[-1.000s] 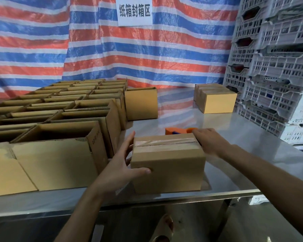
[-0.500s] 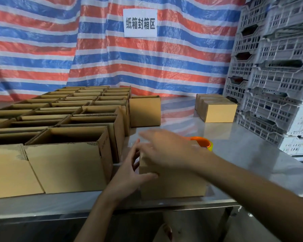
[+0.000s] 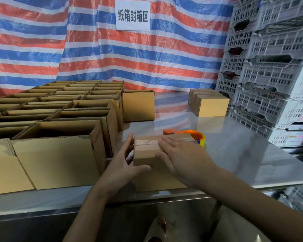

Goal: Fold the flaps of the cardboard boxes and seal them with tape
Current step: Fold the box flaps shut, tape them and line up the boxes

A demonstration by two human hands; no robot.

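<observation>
A small closed cardboard box [image 3: 147, 151] stands near the front edge of the steel table [image 3: 234, 151], with a strip of clear tape along its top seam. My left hand [image 3: 124, 163] grips its left end, thumb across the front face. My right hand [image 3: 180, 154] lies flat on the box's top right part, fingers spread over the tape. An orange tape dispenser [image 3: 187, 133] sits on the table just behind the box, partly hidden by it.
Several open cardboard boxes [image 3: 59, 116] fill the table's left side in rows. One box [image 3: 138, 105] stands apart behind them. Closed boxes [image 3: 210, 103] are grouped at the back right. Stacked grey plastic crates [image 3: 269, 67] line the right side.
My right hand moved from the box's far right corner across to the left, then settled flat on the top. My left hand stayed on the left end.
</observation>
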